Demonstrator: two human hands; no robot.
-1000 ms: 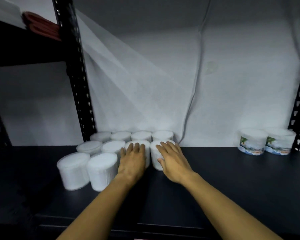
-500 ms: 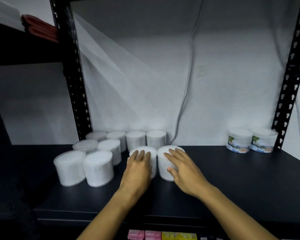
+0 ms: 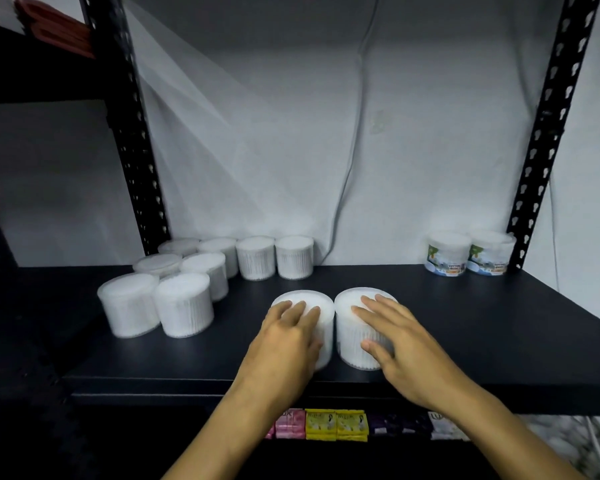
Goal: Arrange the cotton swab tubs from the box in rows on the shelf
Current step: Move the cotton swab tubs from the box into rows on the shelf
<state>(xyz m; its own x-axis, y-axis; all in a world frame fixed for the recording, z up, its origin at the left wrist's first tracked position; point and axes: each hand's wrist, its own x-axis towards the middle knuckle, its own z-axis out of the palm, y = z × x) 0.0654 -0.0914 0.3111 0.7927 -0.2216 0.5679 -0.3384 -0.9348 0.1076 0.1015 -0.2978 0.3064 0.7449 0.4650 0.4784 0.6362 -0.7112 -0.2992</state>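
Two white cotton swab tubs stand upright and touching, side by side, near the front edge of the black shelf [image 3: 465, 323]. The left hand [image 3: 288, 344] grips the left tub [image 3: 321, 306], its fingers curved over the lid and down the near wall. The right hand [image 3: 400, 344] holds the right tub [image 3: 352, 327], fingers spread across the lid and thumb pressed on its side. Neither tub shows a label from here.

To the far left eight more plain tubs [image 3: 184, 306] sit grouped: four in a row against the back wall, two in front of those, and two nearer still, which lean slightly. At the far right, by the upright, two labelled tubs [image 3: 449, 254] stand touching; their blue and green labels carry writing too small to read.

The shelf is a dark matte board held by black perforated steel uprights [image 3: 132, 150], with a white sheet [image 3: 291, 133] hanging behind and a thin cable [image 3: 355, 140] running down it. On the shelf below, small packets [image 3: 321, 424] line up: pink, two yellow, dark purple and white, their print unreadable.
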